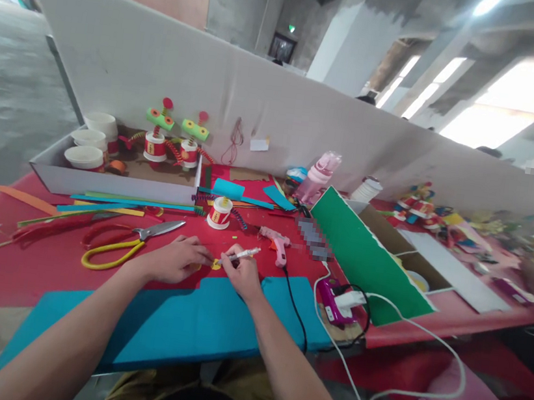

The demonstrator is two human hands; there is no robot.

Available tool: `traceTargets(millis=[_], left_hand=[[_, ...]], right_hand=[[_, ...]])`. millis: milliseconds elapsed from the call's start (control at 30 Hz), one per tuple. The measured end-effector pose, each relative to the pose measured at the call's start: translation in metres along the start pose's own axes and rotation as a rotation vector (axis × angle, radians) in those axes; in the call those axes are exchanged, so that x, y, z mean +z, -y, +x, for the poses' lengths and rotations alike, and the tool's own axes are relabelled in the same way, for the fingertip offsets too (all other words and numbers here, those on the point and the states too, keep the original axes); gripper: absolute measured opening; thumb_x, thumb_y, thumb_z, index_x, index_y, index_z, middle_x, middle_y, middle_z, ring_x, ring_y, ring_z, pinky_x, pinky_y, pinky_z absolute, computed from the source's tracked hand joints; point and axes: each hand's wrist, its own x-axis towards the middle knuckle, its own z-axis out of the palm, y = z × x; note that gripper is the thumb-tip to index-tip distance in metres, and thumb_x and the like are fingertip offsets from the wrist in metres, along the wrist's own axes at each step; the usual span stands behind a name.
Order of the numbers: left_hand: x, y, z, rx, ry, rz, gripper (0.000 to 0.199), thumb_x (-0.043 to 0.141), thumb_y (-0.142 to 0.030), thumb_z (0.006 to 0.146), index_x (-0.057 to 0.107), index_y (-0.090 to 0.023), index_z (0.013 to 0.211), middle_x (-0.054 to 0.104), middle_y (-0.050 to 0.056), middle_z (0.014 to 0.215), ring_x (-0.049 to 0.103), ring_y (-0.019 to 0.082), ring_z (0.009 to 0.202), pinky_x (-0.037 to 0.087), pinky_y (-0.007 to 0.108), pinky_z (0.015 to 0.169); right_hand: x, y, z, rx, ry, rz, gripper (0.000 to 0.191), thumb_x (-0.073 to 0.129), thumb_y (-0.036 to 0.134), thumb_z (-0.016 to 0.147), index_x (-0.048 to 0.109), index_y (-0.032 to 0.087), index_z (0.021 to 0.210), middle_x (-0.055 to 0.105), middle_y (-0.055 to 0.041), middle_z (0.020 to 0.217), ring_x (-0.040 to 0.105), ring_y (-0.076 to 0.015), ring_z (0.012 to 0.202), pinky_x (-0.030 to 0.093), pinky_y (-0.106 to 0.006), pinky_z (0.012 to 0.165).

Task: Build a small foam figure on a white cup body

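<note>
My right hand holds a pen, its lower end at a small yellow piece on the red table covering. My left hand rests just left of that piece, fingers bent toward it; what they hold, if anything, is hidden. Beyond my hands stands a red-and-white paper cup with coiled paper arms. Yellow-and-red-handled scissors lie left of my left hand. A pink glue gun lies beyond my right hand.
At the back left, a white box holds paper cups and two finished cup figures. Paper strips lie before it. To the right are a pink bottle, a green-sided box, a purple power strip and loose cables. Blue sheets cover the near edge.
</note>
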Motion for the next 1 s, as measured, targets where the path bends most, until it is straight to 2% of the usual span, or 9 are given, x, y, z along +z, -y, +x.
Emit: traceTargets(millis=[267, 600, 1000], left_hand=[[-0.0048, -0.0063, -0.0004, -0.006, 0.011, 0.011, 0.042, 0.047, -0.009, 0.084, 0.064, -0.028, 0.117, 0.063, 0.0, 0.128, 0.048, 0.023, 0.108, 0.035, 0.037, 0.096], [-0.0033, -0.0033, -0.0002, -0.004, 0.026, 0.02, 0.053, 0.047, -0.007, 0.078, 0.062, -0.03, 0.123, 0.061, -0.002, 0.131, 0.047, 0.023, 0.104, 0.035, 0.039, 0.097], [-0.0057, -0.0061, -0.0007, -0.005, 0.017, 0.007, 0.048, 0.046, -0.009, 0.081, 0.064, -0.029, 0.121, 0.063, 0.001, 0.127, 0.048, 0.024, 0.104, 0.036, 0.041, 0.097]], right_hand=[[0.0, -0.0019, -0.0001, 0.003, -0.015, -0.061, 0.023, 0.052, 0.039, 0.088, 0.051, 0.022, 0.072, 0.061, 0.0014, 0.061, 0.056, -0.0141, 0.057, 0.038, -0.022, 0.054], [0.0009, -0.0003, 0.0008, 0.032, -0.017, -0.032, 0.023, 0.052, 0.039, 0.087, 0.051, 0.022, 0.072, 0.062, 0.0008, 0.062, 0.058, -0.0147, 0.056, 0.041, -0.023, 0.054], [0.0008, 0.0021, 0.0, 0.021, 0.005, -0.048, 0.024, 0.051, 0.04, 0.088, 0.053, 0.022, 0.073, 0.061, 0.0015, 0.061, 0.056, -0.014, 0.056, 0.039, -0.022, 0.052]])
